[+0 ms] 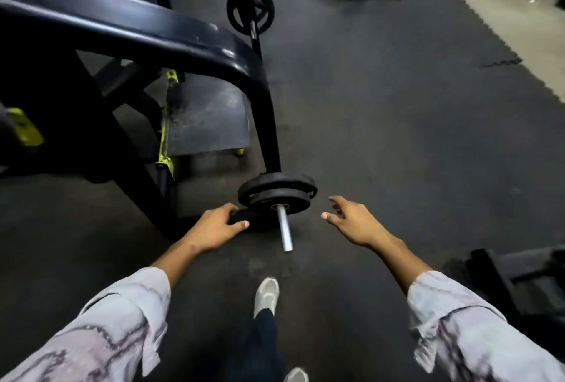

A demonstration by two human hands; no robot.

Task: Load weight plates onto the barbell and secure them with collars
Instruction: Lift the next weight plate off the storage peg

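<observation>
Head view is showing a person leaning over the near end of a barbell (284, 230) at lower centre of the frame, its bare steel sleeve running toward the camera while the shaft is stretching away to the upper centre, where a far plate (250, 10) is sitting on the other end. Two dark weight plates (276, 190) are already sitting on the near sleeve, stacked face to face — no collar is showing outboard of them. Left hand (216, 226) is curling over a small dark object (248, 218) on the floor just left of the sleeve, fingers bent around it; whether it is a collar or a small plate is too dim to tell, and a firm grasp cannot be confirmed. Right hand (354, 222) is hovering right of the sleeve, fingers spread and holding nothing. Left hand is lying nearer the sleeve end, so the next move is likely depending on lining the object's hole with that long axis. No containers are appearing in frame; a black machine frame (146, 29) is filling the left side above the rubber floor (397, 121).
</observation>
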